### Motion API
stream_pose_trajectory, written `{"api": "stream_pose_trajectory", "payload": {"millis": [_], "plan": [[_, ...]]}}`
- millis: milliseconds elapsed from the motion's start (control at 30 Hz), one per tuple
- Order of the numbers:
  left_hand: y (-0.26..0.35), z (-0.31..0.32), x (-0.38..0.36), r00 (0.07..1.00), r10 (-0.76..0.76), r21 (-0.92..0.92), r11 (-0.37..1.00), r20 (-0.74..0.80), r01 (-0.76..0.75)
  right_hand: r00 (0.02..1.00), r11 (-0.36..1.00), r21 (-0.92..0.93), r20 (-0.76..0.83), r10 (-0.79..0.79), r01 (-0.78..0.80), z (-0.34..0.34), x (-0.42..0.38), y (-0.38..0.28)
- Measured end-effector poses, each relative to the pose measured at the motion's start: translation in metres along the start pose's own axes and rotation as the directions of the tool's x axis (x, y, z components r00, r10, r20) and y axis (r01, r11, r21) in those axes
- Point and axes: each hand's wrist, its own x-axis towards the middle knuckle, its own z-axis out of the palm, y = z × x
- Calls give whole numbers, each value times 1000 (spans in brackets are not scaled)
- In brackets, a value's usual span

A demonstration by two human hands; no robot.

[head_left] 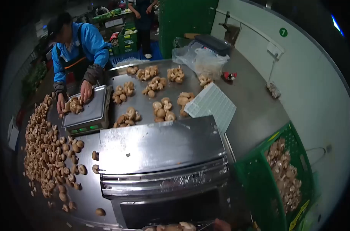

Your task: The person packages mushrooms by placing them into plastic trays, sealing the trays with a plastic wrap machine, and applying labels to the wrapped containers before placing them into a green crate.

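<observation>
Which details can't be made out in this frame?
All in the head view:
- Right hand: nearly all cut off by the bottom edge; its grip cannot be told.
- Left hand: not in view.
- Nearest mushrooms: cut off by the bottom edge.
- Scale reading: too small and blurred.
- Plastic bag contents: obscured by folds.
- Standing person: head cut off by the top edge.

The surface (pixel 256 111) was smooth, greyish metal with a dull sheen, while the wrapping machine (pixel 159 144) had a metal top that looked glossier, throwing back a white glare, and shiny clear film (pixel 190 179) showed along its front. The mushrooms (pixel 44 154) looked matt, the crate (pixel 256 173) was green plastic, and the bag (pixel 205 61) beside the dark case was thin, crinkled, glossy plastic. The scale's pan (pixel 86 107) looked smooth and metallic, and the blue jacket (pixel 94 40) was creased cloth with a slight shine.
</observation>
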Motion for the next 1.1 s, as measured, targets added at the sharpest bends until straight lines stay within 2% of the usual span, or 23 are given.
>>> {"api": "stream_pose_trajectory", "payload": {"millis": [33, 67, 133, 233, 333, 367, 400, 467, 533, 567, 600, 633, 667, 700, 733, 767, 800, 833, 900, 967, 1000, 1033, 1100], "plan": [[-8, 5, -2, 999, -44, 16, 999, 1, 44, 998, 989, -150, 64, 22, -12, -5, 5, 17], [-13, 9, -4, 998, -69, 44, 997, 8, 68, 965, 966, -258, 259, 39, 30, 12, 2, 20], [-9, 20, -10, 996, -82, 126, 989, 32, 77, 788, 932, -314, 614, 55, 180, 61, 5, 13], [7, 59, -5, 988, -80, 270, 962, 133, 41, 386, 920, -101, 920, -58, 379, 106, 18, 10], [18, 115, -6, 957, -98, 427, 904, 275, -31, 87, 874, 163, 970, -226, 457, 96, 28, -5], [15, 138, -11, 936, -117, 475, 878, 333, -59, 295, 919, -27, 951, -98, 394, 81, 17, -12], [9, 162, -15, 906, -148, 512, 855, 395, -83, 648, 995, -67, 762, 0, 79, 67, -58, -63], [-7, 209, -29, 817, -219, 569, 808, 534, -155, 453, 889, 443, 772, -445, 118, 38, -46, -32], [-29, 256, -48, 656, -269, 559, 780, 705, -281, 470, 782, 181, 711, -524, 597, 29, -50, -56], [-37, 281, -56, 556, -240, 493, 790, 796, -364, 536, 736, 228, 556, -636, 638, 21, -62, -71], [-33, 323, -62, 204, -60, 187, 698, 977, -691, 584, 690, 251, 385, -714, 679, 12, -80, -94], [-32, 353, -77, 351, -18, 202, 844, 936, -497, 397, 508, 610, 321, -860, 608, -13, -111, -121], [-25, 380, -91, 494, -8, 176, 940, 869, -293, 479, 385, 582, -8, -878, 716, -35, -138, -141], [-14, 407, -112, 160, -29, 61, 978, 987, -197, 489, 287, 500, -337, -805, 817, -65, -162, -158], [-6, 423, -132, -180, 7, -18, 998, 984, -59, 338, 207, 376, -324, -883, 903, -111, -182, -169], [-4, 426, -146, -237, -44, 57, 997, 971, 48, 189, 120, 249, -279, -942, 961, -163, -204, -179], [-8, 428, -155, -295, -84, 133, 980, 952, 150, 199, 178, 100, -264, -944, 979, -213, -216, -195], [-20, 430, -160, -279, -88, 132, 981, 956, 145, 229, 249, -37, -282, -932, 968, -258, -214, -202], [-39, 435, -165, -360, -59, 217, 884, 931, 414, 476, 545, -17, -463, -748, 839, -309, -184, -193], [-44, 438, -158, -345, -5, 163, 888, 939, 431, 747, 754, 135, -324, -580, 643, -363, -130, -164], [-46, 440, -154, -350, 58, 111, 889, 935, 443, 750, 768, 136, -373, -546, 626, -372, -98, -149], [-42, 436, -155, -268, 44, 68, 916, 963, 395, 831, 814, 242, -344, -438, 529, -367, -81, -147], [-27, 429, -151, -197, 76, 1, 931, 977, 365, 803, 837, 152, -411, -431, 526, -415, -28, -116]]}}
